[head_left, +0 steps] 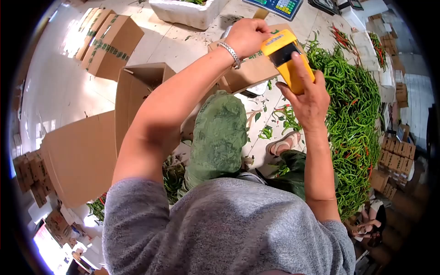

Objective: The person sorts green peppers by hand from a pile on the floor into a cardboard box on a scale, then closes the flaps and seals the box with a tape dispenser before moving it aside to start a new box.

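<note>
My right hand [308, 98] is wrapped round a yellow handheld device [293, 75] with a dark screen, like a label printer. One of its fingers lies over the screen's lower edge. At the device's top end, my left hand [247, 39], with a bracelet at the wrist, has its fingertips pinched together; what they hold is too small to make out. Below both hands is an open cardboard box [243, 75] with green print on its flap. To the right, a big heap of green chili peppers [350, 114] spreads over the floor, with some red ones among them.
A tall open carton [137, 91] stands left of my knee, its long flap reaching outward. Taped boxes [110, 46] sit at the upper left. A white foam box [188, 13] and a blue scale [275, 7] are ahead. Another person [373, 220] is at lower right.
</note>
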`<state>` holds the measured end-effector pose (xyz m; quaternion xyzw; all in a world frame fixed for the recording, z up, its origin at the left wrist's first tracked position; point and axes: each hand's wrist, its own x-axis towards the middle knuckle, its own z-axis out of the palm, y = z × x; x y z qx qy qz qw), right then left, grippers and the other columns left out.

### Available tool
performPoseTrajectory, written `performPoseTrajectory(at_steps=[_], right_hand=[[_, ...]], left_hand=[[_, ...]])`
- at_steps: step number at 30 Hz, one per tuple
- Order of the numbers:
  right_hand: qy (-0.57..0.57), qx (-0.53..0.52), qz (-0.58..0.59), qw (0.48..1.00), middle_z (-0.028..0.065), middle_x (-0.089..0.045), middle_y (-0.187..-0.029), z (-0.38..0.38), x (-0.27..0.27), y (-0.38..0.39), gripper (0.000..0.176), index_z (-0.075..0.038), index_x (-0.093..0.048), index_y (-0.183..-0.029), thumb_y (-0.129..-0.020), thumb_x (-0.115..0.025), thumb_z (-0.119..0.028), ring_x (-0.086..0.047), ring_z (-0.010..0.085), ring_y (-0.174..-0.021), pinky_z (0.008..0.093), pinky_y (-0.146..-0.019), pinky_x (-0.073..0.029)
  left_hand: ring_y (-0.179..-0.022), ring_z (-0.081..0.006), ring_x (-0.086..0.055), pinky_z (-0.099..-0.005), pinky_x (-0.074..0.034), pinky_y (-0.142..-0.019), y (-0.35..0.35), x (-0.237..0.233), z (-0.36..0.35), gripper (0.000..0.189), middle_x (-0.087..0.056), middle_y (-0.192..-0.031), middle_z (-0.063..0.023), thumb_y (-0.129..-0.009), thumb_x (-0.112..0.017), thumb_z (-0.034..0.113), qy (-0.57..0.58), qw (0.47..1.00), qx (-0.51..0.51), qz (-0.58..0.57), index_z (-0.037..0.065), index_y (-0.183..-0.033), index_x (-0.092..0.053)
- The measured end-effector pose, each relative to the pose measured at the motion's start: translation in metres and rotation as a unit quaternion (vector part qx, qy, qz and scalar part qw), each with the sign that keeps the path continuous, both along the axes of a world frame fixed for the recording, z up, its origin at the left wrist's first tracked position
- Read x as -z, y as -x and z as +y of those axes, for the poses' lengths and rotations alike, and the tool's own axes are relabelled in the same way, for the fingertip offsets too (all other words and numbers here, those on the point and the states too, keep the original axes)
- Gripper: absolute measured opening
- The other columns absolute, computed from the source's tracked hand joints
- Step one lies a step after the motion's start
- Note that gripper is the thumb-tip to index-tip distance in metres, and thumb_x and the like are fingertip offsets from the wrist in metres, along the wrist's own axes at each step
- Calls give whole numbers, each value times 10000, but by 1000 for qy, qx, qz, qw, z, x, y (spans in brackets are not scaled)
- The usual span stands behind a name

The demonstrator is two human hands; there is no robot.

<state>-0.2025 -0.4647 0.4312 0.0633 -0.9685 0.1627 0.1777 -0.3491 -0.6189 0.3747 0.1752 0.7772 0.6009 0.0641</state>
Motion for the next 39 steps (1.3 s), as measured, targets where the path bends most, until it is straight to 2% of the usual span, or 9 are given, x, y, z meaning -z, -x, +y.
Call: performPoseTrajectory(at_steps=[6, 11, 19, 24, 25, 28, 33, 36, 39], right_hand=[[-25, 71, -125, 989, 93, -450, -810, 34, 31, 0, 698, -411, -439, -1295, -672, -750, -362, -533, 272, -666, 378, -576, -468], [-25, 173, -218, 960, 102, -461, -820, 77, 57, -59, 732, -376, -460, -1295, -639, -781, -326, -535, 284, -660, 383, -574, -469], [65, 164, -299, 938, 92, -506, -821, 91, 147, -37, 714, -330, -473, -1301, -649, -760, -380, -538, 252, -769, 433, -790, -365], [57, 146, -308, 938, 87, -507, -799, 95, 174, -15, 722, -315, -472, -1304, -643, -752, -396, -536, 247, -723, 405, -715, -344], [63, 129, -312, 939, 148, -506, -860, 94, 173, -9, 743, -240, -460, -1319, -648, -781, -230, -550, 321, -737, 386, -678, -469], [77, 119, -281, 949, 123, -521, -824, 95, 180, -9, 716, -209, -494, -1298, -647, -777, -303, -534, 283, -715, 391, -666, -421], [120, 104, -249, 955, 163, -537, -901, 90, 186, -10, 732, -169, -472, -1315, -656, -781, -240, -567, 306, -761, 367, -698, -482], [110, 119, -295, 942, 173, -531, -934, 85, 178, -7, 728, -109, -453, -1324, -679, -765, -241, -544, 283, -829, 350, -760, -455], [90, 89, -271, 954, 156, -524, -906, 95, 191, -11, 725, -85, -445, -1325, -701, -749, -293, -534, 275, -811, 344, -746, -448]], left_hand=[[-706, -237, -613, -344, -477, -675, 76, 51, 10, 202, -658, -747, -88, -696, -720, 273, 60, 998, -28, 21, 89, -761, -670], [-577, -124, -514, -281, -424, -582, 201, 66, -25, 234, -618, -660, -27, -763, -697, 288, 244, 960, -104, 92, 63, -744, -634], [-772, -229, -628, -354, -479, -717, 254, 222, -1, 224, -670, -812, -101, -734, -697, 341, 350, 937, -12, -11, 123, -782, -684], [-659, -89, -533, -252, -447, -573, 202, 295, 16, 182, -608, -713, 8, -811, -652, 246, 124, 920, 196, -315, 71, -763, -632], [-666, -83, -531, -243, -438, -554, 198, 303, 20, 175, -603, -729, 20, -831, -624, 257, 89, 900, 236, -356, 90, -778, -628], [-844, -90, -553, -281, -475, -727, 182, 291, 16, 163, -604, -962, -16, -891, -526, 186, 46, 849, 262, -456, 63, -943, -619], [-777, -90, -532, -284, -447, -671, 199, 361, 3, 204, -588, -886, 25, -852, -543, 294, 96, 891, 284, -341, 113, -867, -636], [-869, -121, -528, -299, -409, -723, 176, 355, -61, 251, -603, -938, 5, -797, -535, 252, 159, 939, 126, -278, 113, -968, -656], [-1138, -173, -485, -360, -320, -967, 87, 278, -110, 484, -558, -1207, -76, -896, -464, 335, -238, 917, -237, -214, 56, -1290, -429]])
